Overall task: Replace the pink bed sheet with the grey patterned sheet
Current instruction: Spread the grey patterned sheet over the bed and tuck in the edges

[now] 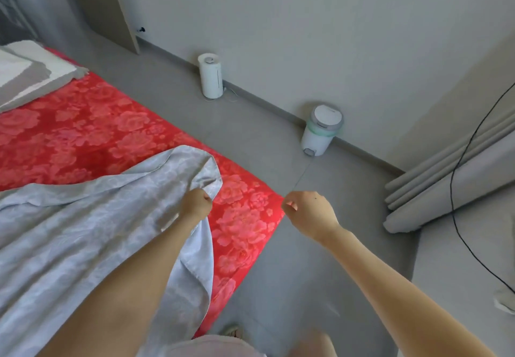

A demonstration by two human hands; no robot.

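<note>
Grey patterned sheet [83, 231] lies rumpled over the near left of the pink sheet [83, 133], its edge clenched in the left hand [196, 203]. The right hand [308, 211] curls at the pink sheet's right corner; whether it pinches cloth I cannot tell.

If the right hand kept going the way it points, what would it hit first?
Probably the corner of the red sheet, right beside the right hand; how high the hand hangs is unclear.

One head-worn camera looks down, close over the left hand [196, 202], right hand [308, 211] and bed [111, 133], its edges seemingly warped.
</note>
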